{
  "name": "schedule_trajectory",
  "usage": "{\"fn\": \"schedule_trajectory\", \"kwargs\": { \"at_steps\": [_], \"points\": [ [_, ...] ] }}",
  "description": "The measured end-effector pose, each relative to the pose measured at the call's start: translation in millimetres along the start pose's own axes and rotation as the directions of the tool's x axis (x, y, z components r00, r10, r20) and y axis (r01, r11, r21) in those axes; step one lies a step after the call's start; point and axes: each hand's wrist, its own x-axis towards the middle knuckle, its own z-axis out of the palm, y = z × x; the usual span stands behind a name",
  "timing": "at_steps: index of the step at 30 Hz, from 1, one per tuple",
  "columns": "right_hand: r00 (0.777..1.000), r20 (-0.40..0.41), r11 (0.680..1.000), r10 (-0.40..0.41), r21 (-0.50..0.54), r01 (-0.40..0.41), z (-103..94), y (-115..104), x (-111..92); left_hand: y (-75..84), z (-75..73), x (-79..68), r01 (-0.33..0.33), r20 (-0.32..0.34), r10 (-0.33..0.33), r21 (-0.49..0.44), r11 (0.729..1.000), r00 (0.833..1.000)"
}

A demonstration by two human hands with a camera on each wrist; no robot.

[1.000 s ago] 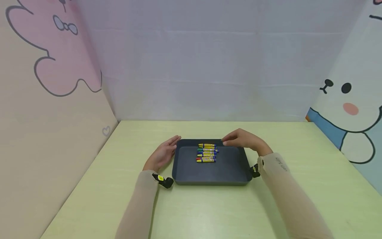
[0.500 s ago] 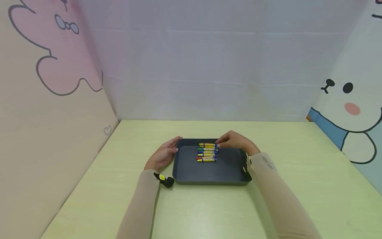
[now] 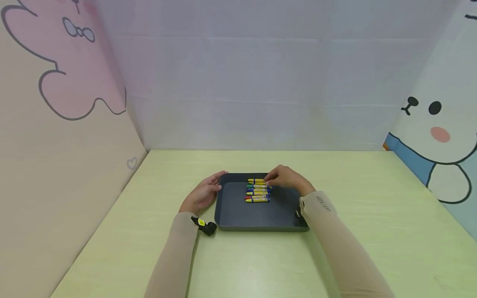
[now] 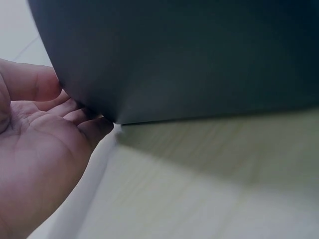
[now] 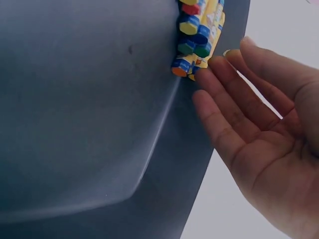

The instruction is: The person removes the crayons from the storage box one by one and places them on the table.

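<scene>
In the head view, a dark grey tray (image 3: 242, 215) holds a small pile of crayons (image 3: 258, 193) in yellow wrappers, with tips of various colours. My left hand (image 3: 203, 194) rests against the tray's left side near the far corner. Its thumb touches the rim, and its other fingers lie along the outside, partly hidden behind the wall. My right hand (image 3: 288, 179) reaches over the far right part of the tray. Its fingertips are at the right end of the farthest crayon (image 3: 255, 181). In the right wrist view, its fingers are loosely extended beside the crayon ends (image 5: 192, 35).
The tray stands on a pale yellow-green table (image 3: 257, 265). A whitish cloth wall (image 3: 238, 82) rises behind the table. Side panels with a pink cartoon figure (image 3: 82, 78) and a white cartoon figure (image 3: 447, 165) flank it.
My right hand has moved left from the tray's far right rim to the crayons' right ends, and now covers the end of the farthest crayon. My left hand stays at the tray's side.
</scene>
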Motion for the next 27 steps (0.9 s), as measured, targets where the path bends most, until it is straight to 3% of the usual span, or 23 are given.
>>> {"fn": "schedule_trajectory", "kwargs": {
  "at_steps": [11, 27],
  "points": [
    [0.999, -0.013, 0.997, 0.044, -0.055, -0.045, 8.1, -6, 6, 0.3, 0.9, -0.3, 0.021, -0.026, -0.021, 0.001, 1.000, 0.999],
    [0.999, -0.001, 0.994, 0.051, -0.092, -0.051, 15.0, -13, 10, 0.8, 0.1, -0.9, 0.002, 0.001, -0.002, -0.014, 1.000, 1.000]
  ]
}}
